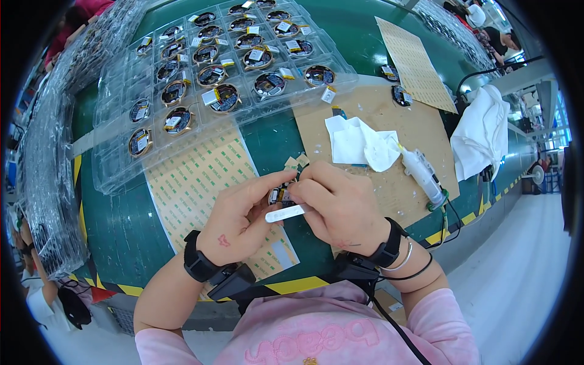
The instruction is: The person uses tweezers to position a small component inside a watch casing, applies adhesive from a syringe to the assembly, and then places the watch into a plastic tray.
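Note:
Near the front edge of the table, my left hand [243,213] is closed around a small round watch module [279,195], its thumb and fingers on the rim. My right hand [344,204] meets it from the other side, fingertips pinched together over the module. A flat white stick with a rounded end [285,213] juts from under the right fingers toward the left thumb. Small tan tabs [297,162] show just beyond the fingertips; what they are attached to is hidden. The fingers cover most of the module.
Beyond my hands, a clear plastic tray [201,131] holds several round watch modules. A sheet of adhesive pieces [194,176] lies under my left hand. On brown cardboard [371,201] at right are white wipes [359,143] and a cabled dispenser [423,178]. Another adhesive sheet [417,64] lies farther back.

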{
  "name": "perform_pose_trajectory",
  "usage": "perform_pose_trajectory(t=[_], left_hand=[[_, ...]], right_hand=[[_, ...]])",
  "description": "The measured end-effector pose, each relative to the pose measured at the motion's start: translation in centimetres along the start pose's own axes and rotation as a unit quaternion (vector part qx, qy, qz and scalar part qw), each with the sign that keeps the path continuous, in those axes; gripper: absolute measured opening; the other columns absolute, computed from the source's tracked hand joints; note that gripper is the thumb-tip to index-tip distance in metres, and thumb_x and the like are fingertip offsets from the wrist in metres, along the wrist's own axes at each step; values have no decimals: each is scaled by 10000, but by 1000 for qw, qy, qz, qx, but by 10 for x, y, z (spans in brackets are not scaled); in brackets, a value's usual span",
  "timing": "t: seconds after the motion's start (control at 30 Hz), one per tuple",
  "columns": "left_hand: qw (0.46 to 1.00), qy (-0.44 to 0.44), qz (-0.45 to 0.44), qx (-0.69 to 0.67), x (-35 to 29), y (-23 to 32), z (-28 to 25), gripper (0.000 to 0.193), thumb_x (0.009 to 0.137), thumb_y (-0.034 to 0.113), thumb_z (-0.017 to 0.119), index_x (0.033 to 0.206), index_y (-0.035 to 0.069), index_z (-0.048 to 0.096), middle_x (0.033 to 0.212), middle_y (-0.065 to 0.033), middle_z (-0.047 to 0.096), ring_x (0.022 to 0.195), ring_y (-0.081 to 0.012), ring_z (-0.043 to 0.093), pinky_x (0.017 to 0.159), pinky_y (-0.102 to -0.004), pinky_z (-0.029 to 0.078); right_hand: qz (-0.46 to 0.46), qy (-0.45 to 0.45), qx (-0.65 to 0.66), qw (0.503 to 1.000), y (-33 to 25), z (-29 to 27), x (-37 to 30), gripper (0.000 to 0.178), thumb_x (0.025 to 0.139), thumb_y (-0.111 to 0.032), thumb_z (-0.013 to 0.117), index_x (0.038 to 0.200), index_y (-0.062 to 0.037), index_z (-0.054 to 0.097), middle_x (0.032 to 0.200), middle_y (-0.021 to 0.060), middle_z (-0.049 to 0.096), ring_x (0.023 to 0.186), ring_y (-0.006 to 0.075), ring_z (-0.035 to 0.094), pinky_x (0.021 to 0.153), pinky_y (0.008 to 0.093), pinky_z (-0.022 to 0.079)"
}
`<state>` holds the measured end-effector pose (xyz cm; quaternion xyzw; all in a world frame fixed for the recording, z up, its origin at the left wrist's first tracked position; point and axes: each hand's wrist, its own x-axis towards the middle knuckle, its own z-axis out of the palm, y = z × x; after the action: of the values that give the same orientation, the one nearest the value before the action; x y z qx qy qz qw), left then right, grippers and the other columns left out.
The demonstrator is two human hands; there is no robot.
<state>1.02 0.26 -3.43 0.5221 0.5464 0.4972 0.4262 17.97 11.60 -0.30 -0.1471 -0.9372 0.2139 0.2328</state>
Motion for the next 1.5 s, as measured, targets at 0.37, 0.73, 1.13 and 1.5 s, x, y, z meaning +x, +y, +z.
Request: perform_pose_trajectory(t=[0.37,0.73,1.13,1.5], left_hand=[[999,-18,-23,29,1,5,-3,549,782,-147,549,1289,62,571,892,-84,628,618,-118,538,589,-242,434],[996,-59,-43,-43,1,5,-9,469,893,-62,488,1355,14,474,1096,-57,613,918,-94,593,770,-250,495],[988,-46,-12,-145,1,9,0,540,868,-59,592,1369,41,418,1149,-57,604,885,-106,611,746,-257,505],[991,-123,-10,-57,0,22,-7,685,820,-52,679,1415,41,353,1200,-80,578,1007,-116,596,798,-252,500]], right_hand=[[-36,27,5,999,4,5,-2,258,661,8,698,891,-84,629,859,50,570,690,239,622,570,327,498],[92,-21,213,972,12,0,2,165,790,-4,714,903,-74,616,779,18,548,634,117,548,550,253,429],[279,-130,385,870,8,-12,8,196,865,-119,709,997,-45,584,791,-47,535,684,24,449,604,193,355],[289,-92,445,843,-5,-6,-1,191,899,-101,673,1019,-30,542,872,-25,547,781,39,508,692,199,415]])
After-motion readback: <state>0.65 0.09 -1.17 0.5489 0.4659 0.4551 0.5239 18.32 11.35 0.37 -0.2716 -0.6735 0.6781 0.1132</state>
